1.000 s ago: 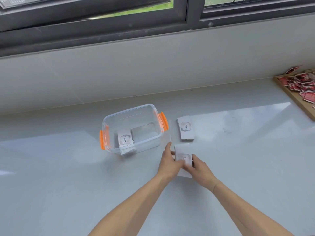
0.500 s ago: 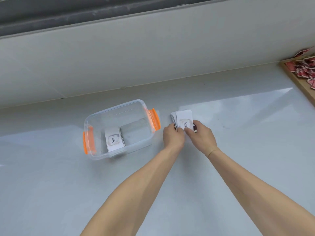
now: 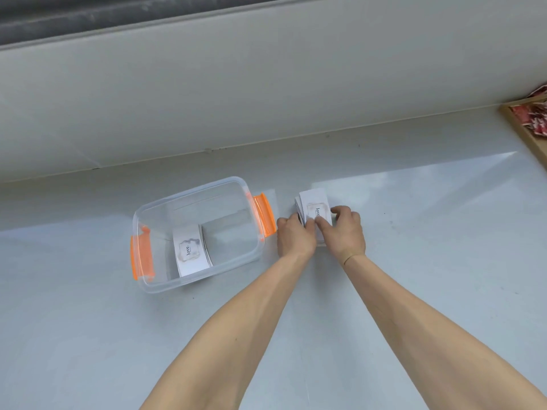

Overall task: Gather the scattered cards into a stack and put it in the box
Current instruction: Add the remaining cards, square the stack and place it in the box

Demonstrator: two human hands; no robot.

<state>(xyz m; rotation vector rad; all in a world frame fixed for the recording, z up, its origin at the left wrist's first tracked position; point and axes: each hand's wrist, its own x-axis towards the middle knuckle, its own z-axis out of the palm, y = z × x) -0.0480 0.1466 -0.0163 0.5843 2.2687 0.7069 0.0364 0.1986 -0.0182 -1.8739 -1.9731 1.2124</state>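
A clear plastic box (image 3: 233, 184) with orange side latches stands open on the grey counter. A stack of white "love." cards (image 3: 191, 250) lies inside it, toward its left. Just right of the box, a second pile of white cards (image 3: 313, 204) rests on the counter. My left hand (image 3: 294, 236) presses against the pile's left side and my right hand (image 3: 344, 229) covers its near right part, fingers on the top card. The lower part of the pile is hidden under both hands.
A wooden tray (image 3: 529, 134) with red packets sits at the far right edge of the counter. A pale wall ledge (image 3: 266, 84) rises right behind the counter, under a dark window frame.
Both hands carried the near cards away from me onto the farther pile beside the box and now hold the merged pile. The camera tilted downward, so the window left the view.
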